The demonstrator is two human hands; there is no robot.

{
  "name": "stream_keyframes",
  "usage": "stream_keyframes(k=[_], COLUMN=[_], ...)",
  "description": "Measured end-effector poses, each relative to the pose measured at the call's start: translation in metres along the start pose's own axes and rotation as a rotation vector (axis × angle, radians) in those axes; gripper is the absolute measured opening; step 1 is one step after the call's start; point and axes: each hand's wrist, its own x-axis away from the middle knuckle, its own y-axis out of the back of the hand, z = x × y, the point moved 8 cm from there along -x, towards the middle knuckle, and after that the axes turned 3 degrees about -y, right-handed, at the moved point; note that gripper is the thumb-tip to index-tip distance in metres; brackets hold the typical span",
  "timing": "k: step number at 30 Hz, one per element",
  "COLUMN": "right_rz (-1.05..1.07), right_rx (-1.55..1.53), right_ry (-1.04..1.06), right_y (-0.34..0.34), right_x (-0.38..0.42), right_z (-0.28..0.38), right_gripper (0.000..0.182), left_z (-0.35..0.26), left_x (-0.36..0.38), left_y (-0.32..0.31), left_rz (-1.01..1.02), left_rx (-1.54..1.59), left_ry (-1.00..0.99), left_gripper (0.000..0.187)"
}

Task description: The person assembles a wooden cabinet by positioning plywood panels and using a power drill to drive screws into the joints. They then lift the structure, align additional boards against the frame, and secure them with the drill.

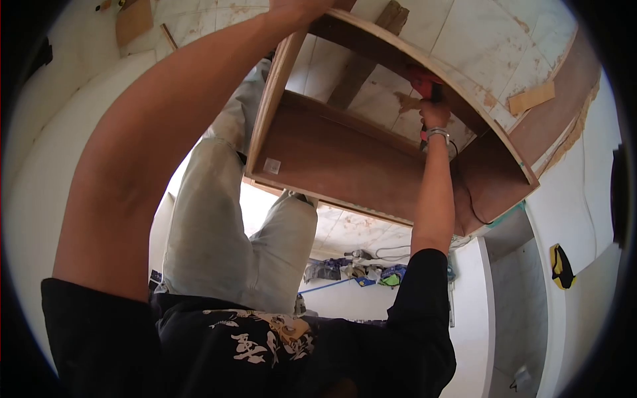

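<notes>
A brown wooden cabinet frame [345,149] with an open middle lies tilted in front of my body. My right hand [434,114], with a bracelet or watch at the wrist, is closed round the handle of a red and black power tool [424,85] inside the frame, near its far long side. The tool's tip is hard to make out. At the top edge of the view, my left hand [302,8] lies at the frame's far left corner; its fingers are cut off or hidden. A black cord [472,202] runs down inside the frame's right end.
The tiled floor [464,33] is dusty. A wood strip [365,60] lies beyond the frame, and a small wood piece [531,98] to the right. Assorted items [358,270] lie behind my legs. A yellow and black object [562,266] is at the right, beside a white panel [472,282].
</notes>
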Motion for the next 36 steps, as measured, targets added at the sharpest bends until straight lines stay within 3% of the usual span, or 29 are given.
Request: stream_keyframes(k=[2,3,6,9,12,15,19,24,27,30,33,36], right_rz=[0.089,0.026,0.012,-0.158,-0.173,-0.016,0.155,0.068,-0.038,-0.117,-0.389,-0.363], right_rx=[-0.248,-0.341,-0.385,-0.201,0.122,0.228,0.067,-0.368,-0.634,-0.672,-0.121,0.238], right_ry=[-0.288,-0.293,-0.307,-0.219,0.026,-0.039,-0.043,-0.302,-0.36,-0.398,-0.092,0.098], right_y=[-0.002,0.001,-0.02,-0.036,-0.037,-0.036,-0.01,-0.02,-0.025,-0.06,-0.061,-0.055], right_x=[0.004,0.015,0.027,0.041,0.04,0.017,0.001,0.001,0.047,0.049,0.043,0.038], right_z=[-0.039,-0.033,-0.033,-0.019,0.017,0.022,0.037,-0.039,-0.015,-0.019,0.013,0.046], right_gripper=[0.041,0.029,0.038,0.046,0.052,0.048,0.041,0.03,0.03,0.038,0.04,0.036], left_z=[0.003,0.002,0.001,0.004,0.004,-0.003,0.004,0.001,0.008,0.003,-0.003,-0.01], left_x=[0.001,-0.001,-0.001,-0.003,-0.003,0.001,-0.008,-0.004,-0.008,-0.004,-0.002,0.003], left_y=[-0.003,-0.003,-0.004,-0.006,-0.005,-0.001,-0.005,-0.005,-0.012,-0.008,-0.002,0.004], left_rz=[0.016,0.017,0.076,0.033,-0.002,0.067,0.04,0.027,0.002,0.018,0.029,0.112], left_rx=[-0.042,-0.062,-0.018,-0.018,-0.041,-0.028,-0.045,-0.038,-0.043,-0.079,-0.064,0.002], left_ry=[0.011,0.008,0.012,-0.033,-0.042,-0.018,-0.048,-0.038,-0.086,-0.059,-0.057,-0.002], left_gripper=[0.036,0.036,0.036,0.036,0.036,0.038,0.041,0.04,0.039,0.036,0.034,0.035])
